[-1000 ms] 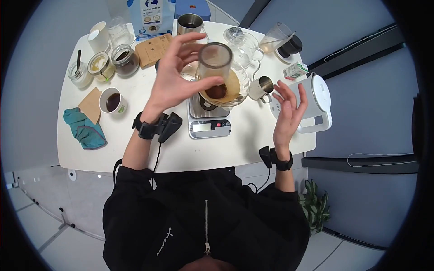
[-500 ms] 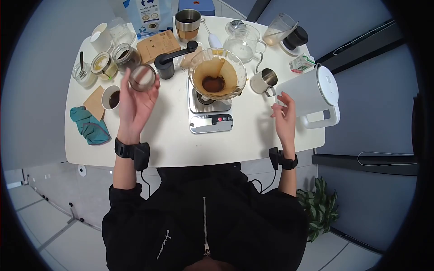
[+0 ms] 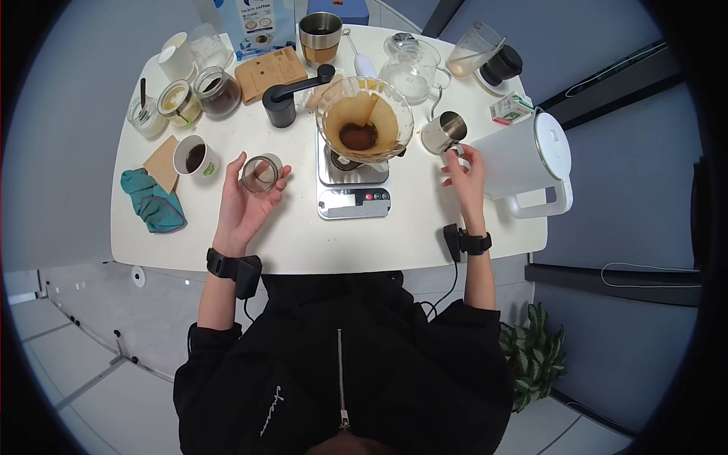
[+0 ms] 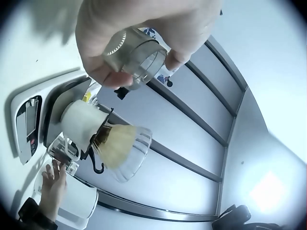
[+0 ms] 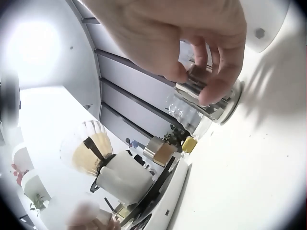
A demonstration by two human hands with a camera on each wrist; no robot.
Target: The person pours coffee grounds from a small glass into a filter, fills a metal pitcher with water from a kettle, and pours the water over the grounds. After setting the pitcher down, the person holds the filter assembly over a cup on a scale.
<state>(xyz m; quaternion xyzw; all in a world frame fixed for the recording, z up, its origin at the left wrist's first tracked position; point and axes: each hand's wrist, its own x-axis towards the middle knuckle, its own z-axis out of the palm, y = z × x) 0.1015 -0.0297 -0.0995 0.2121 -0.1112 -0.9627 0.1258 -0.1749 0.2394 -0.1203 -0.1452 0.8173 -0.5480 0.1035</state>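
Observation:
My left hand point(image 3: 244, 208) grips a small see-through grey cup point(image 3: 261, 176), thumb on one side and fingers on the other, over the table left of the scale. In the left wrist view the cup point(image 4: 144, 61) looks empty. My right hand point(image 3: 468, 182) has its thumb and fingers curled at the handle of a steel milk pitcher point(image 3: 438, 136), which stands on the table. Between the hands, a clear ribbed dripper point(image 3: 403, 102) with a paper filter point(image 3: 340, 120) sits above a digital scale point(image 3: 354, 205). Dark coffee grounds point(image 3: 358, 137) lie in the filter.
A white electric kettle point(image 3: 512, 163) stands beside my right hand. Left are a paper cup of dark liquid point(image 3: 205, 162), a teal cloth point(image 3: 155, 205) and several jars. Behind are a black hand grinder point(image 3: 280, 112), a steel tumbler point(image 3: 319, 49) and a glass server point(image 3: 409, 76).
My left hand has carried the cup from above the dripper leftward and down, then slightly nearer me. The right hand has come in to the pitcher's handle. The dripper is in full view.

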